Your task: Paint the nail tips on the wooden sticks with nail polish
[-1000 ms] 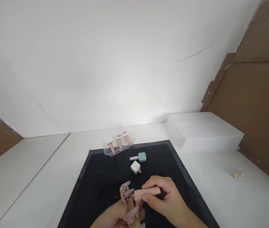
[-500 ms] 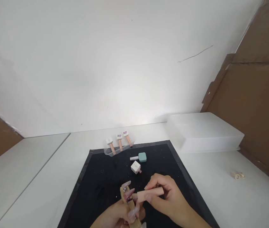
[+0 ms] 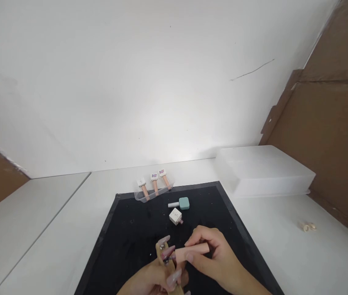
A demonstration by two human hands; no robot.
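My left hand (image 3: 148,275) is closed around a wooden nail-tip holder (image 3: 170,267), a narrow strip running toward the bottom edge. Several long pinkish false nails stick out from it, among them a mauve one (image 3: 169,251) and a paler one (image 3: 174,278). Between the thumb and fingers of my right hand (image 3: 218,256) is a nail polish brush with a pale pink handle (image 3: 192,251). Its tip points left and meets the holder beside the mauve nail; the bristles are hard to make out. Beyond the hands, a white square polish bottle (image 3: 175,215) lies uncapped, neck toward me.
A teal bottle (image 3: 184,203) with a silvery cap lies on the black mat (image 3: 125,233). Behind, a clear tray (image 3: 140,198) holds three white bottles (image 3: 154,177) with peach caps. A translucent bin (image 3: 272,180) stands right, with small beige pieces (image 3: 306,227) before it.
The brush and my right hand have shifted slightly left, closer to the holder. The nail-tip holder has turned or shifted very little; the bottles stay put.
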